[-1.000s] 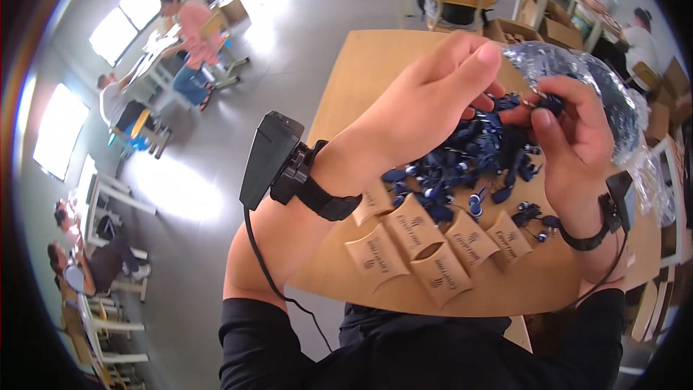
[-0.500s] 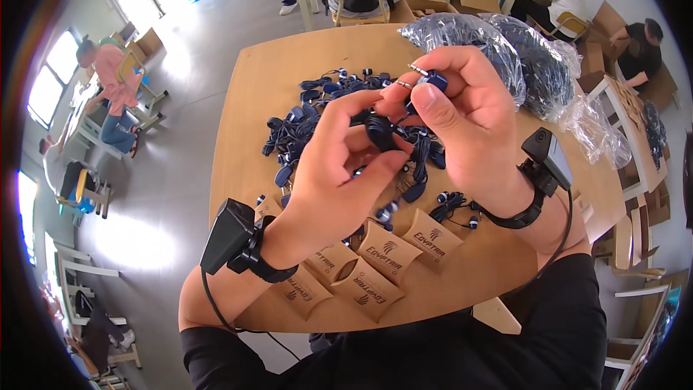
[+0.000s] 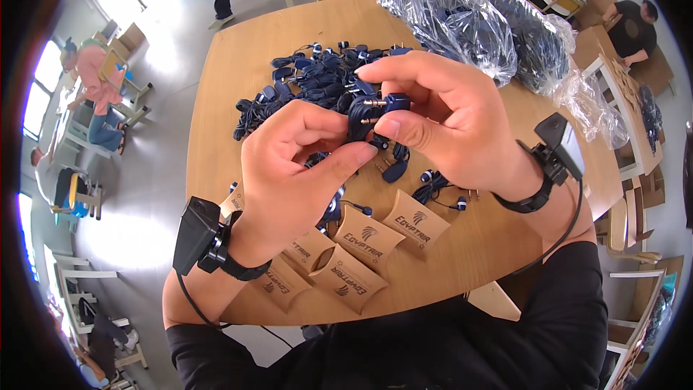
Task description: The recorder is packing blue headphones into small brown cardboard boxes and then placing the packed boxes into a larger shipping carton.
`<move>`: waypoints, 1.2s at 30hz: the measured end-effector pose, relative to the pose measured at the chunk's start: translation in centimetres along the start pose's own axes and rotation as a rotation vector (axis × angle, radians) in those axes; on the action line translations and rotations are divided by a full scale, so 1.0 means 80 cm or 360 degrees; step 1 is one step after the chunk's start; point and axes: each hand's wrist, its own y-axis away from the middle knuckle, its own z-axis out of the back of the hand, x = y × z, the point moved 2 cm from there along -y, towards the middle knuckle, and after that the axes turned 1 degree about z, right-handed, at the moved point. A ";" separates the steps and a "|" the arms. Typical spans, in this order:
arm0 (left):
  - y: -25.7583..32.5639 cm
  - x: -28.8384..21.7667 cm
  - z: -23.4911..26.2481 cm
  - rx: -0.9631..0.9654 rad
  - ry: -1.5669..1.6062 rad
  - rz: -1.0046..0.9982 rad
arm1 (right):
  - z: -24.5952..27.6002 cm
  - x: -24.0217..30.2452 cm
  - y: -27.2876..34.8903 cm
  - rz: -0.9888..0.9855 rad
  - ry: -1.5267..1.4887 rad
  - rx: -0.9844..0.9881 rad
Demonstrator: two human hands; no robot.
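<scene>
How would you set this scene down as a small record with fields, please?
Left hand: pinches a coiled dark cable
Right hand: holds a dark blue plug piece, metal pins toward the left hand
Beyond hands: pile of dark blue earphones
Table, near edge: tan pillow-shaped boxes
Far right: clear plastic bags, dark contents

Left hand [image 3: 289,162]: grips cable coil [image 3: 356,121] | right hand [image 3: 465,126]: pinches 2-pronged plug [image 3: 397,102] | beyond: earphone pile [image 3: 317,79] | nearer: pillow boxes [image 3: 368,238]

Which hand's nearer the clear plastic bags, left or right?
Right. The right hand is just on the wearer's side of the clear plastic bags; the left hand is farther off, to their left.
</scene>
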 end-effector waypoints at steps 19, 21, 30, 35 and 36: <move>-0.051 -0.026 0.004 -0.0020 -0.0121 -0.0056 | 0.033 0.088 0.016 0.0344 0.0631 0.0521; -0.079 -0.049 -0.001 0.0061 -0.0116 -0.0031 | 0.026 0.113 0.040 0.0617 0.0782 0.0653; -0.201 -0.082 -0.168 0.1005 -0.0394 -0.0132 | -0.064 0.073 0.155 0.0677 0.0413 0.1712; -0.207 -0.030 -0.323 0.1000 -0.0429 -0.0097 | -0.077 0.075 0.168 0.0776 0.0537 0.1745; -0.207 -0.009 -0.348 0.1148 -0.0668 -0.0200 | -0.076 0.075 0.170 0.0758 0.0565 0.1722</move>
